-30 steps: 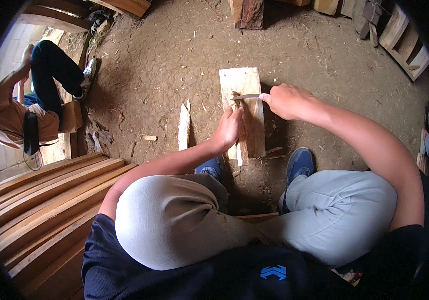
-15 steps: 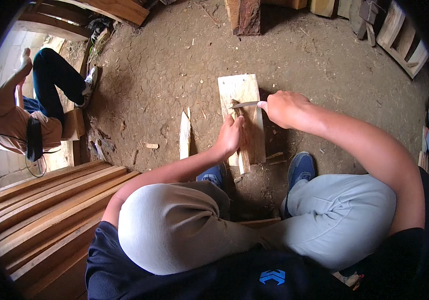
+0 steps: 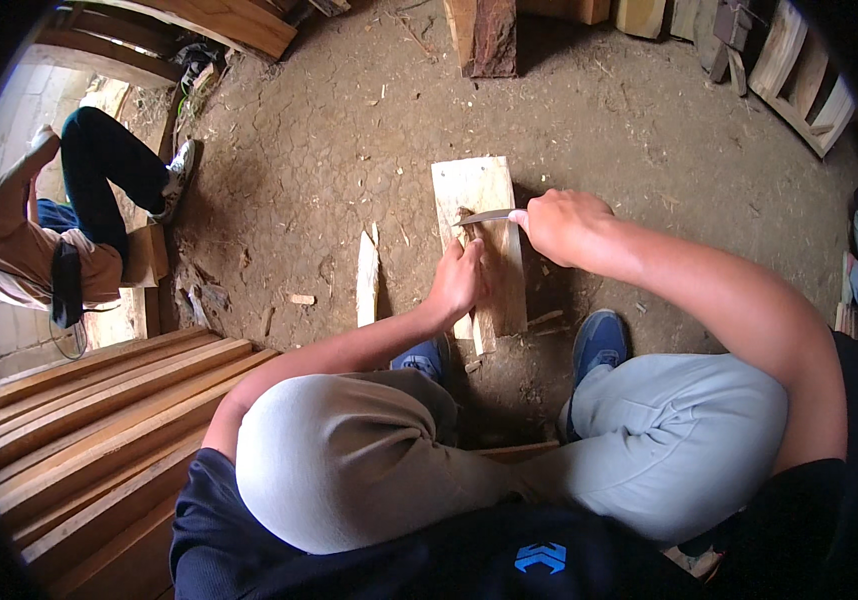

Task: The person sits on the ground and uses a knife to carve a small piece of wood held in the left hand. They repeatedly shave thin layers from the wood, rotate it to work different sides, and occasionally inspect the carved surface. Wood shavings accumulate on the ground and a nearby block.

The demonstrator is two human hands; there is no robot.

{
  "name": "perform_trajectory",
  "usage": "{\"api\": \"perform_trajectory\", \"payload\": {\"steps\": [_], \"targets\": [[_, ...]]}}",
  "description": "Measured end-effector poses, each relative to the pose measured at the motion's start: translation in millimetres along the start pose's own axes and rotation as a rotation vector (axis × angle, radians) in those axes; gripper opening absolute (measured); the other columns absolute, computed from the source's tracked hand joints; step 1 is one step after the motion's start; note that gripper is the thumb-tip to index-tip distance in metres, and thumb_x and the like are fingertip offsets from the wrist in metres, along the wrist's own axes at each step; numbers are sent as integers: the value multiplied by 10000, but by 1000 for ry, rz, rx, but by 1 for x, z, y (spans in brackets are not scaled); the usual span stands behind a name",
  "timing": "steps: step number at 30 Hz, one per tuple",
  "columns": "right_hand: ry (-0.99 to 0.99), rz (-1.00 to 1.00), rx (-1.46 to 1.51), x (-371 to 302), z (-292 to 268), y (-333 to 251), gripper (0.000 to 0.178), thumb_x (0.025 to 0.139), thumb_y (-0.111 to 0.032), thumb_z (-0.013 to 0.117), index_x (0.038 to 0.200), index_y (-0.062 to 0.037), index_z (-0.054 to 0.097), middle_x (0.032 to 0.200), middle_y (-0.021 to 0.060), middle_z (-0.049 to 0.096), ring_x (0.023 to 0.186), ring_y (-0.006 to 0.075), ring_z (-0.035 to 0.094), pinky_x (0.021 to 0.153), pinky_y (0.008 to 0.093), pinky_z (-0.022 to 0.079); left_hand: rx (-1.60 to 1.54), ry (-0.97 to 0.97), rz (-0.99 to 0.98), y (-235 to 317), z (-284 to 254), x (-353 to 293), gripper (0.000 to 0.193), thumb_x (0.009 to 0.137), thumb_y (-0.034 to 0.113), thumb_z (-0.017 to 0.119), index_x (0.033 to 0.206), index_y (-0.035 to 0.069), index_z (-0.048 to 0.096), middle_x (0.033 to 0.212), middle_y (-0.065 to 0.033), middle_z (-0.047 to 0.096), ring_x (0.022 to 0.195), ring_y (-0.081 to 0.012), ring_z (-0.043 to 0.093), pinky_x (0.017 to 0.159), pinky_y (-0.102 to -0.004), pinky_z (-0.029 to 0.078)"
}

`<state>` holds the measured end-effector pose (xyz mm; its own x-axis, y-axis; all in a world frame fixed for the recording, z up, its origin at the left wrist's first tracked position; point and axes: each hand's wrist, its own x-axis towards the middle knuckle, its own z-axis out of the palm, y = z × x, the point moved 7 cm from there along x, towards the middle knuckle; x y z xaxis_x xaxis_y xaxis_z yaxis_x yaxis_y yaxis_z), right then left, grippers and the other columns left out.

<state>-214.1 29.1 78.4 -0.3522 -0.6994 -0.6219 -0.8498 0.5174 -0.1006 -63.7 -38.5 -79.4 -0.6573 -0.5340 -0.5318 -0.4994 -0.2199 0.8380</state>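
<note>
Head view, looking down: a seated person works a thin stick (image 3: 476,262) laid lengthwise on a pale wooden board (image 3: 479,240) that rests flat on the dirt floor (image 3: 349,150) before two blue shoes (image 3: 599,342). The left hand (image 3: 457,283) closes its fingers around the stick's near end, pinning it to the board. The right hand (image 3: 559,222) is fisted on a knife (image 3: 489,215), its blade crossing the stick's far tip. A pale wood sliver (image 3: 367,280) lies just left of the board. Stacked planks (image 3: 99,410) fill the lower left; another person (image 3: 59,230) sits at far left.
</note>
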Motion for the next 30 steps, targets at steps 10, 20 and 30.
{"api": "perform_trajectory", "payload": {"steps": [10, 20, 30], "targets": [[9, -15, -75, -5, -8, 2, 389, 984, -307, 430, 1013, -26, 697, 1010, 166, 697, 927, 317, 683, 781, 428, 543, -358, -158, -241, 47, 14, -27, 213, 943, 252, 461, 869, 52, 468, 583, -91, 498, 467, -221, 489, 400, -377, 404], [-102, 21, -158, -21, -18, 4, 378, 989, -290, 423, 1028, -27, 692, 1009, 158, 694, 930, 302, 682, 782, 420, 547, -196, -281, -183, 59, 23, -33, 251, 950, 254, 439, 887, 19, 496, 579, -110, 482, 494, -228, 479, 415, -402, 429], [-105, 31, -179, -18, -8, 3, 376, 988, -289, 420, 1018, -45, 704, 1019, 131, 704, 936, 278, 690, 770, 405, 555, -256, -234, -264, 60, 25, -36, 230, 947, 240, 427, 866, 34, 490, 601, -93, 456, 514, -216, 460, 450, -388, 415]]}}
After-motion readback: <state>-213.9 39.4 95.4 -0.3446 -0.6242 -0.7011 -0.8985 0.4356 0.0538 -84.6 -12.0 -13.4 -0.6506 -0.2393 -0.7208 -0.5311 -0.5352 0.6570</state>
